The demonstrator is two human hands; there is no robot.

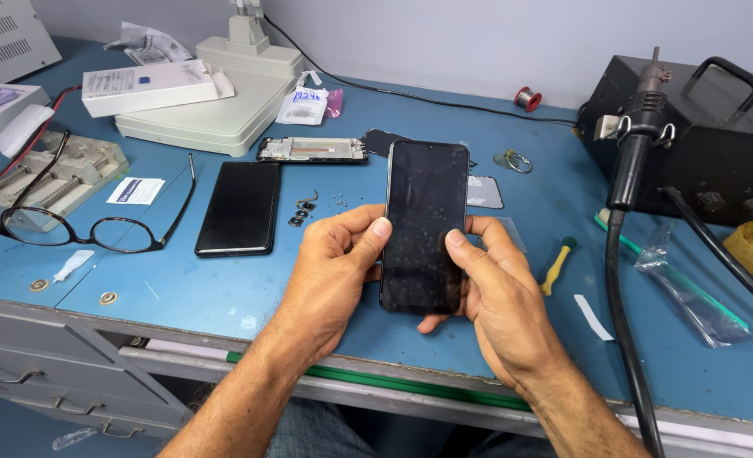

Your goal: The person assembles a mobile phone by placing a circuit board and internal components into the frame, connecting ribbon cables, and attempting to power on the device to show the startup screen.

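Two hands hold one dark phone (pixel 424 227) above the near part of the blue workbench (pixel 224 293), and I see it almost upright with its black screen turned to the camera. My left hand (pixel 334 267) grips the phone by its left edge, the thumb lying on the glass near the top of that side. My right hand (pixel 499 293) closes around the right edge, its thumb pressing on the screen and the fingers passing behind and below the phone. To the left of the hands, a second black phone (pixel 241 208) lies flat on the bench, and further left are black glasses (pixel 97 225). Far behind the held phone lies an open phone frame (pixel 311 150). To the right, just beside my right hand, a small yellow-green screwdriver (pixel 556 265) rests, and a black soldering station (pixel 690 136) stands at the far right.
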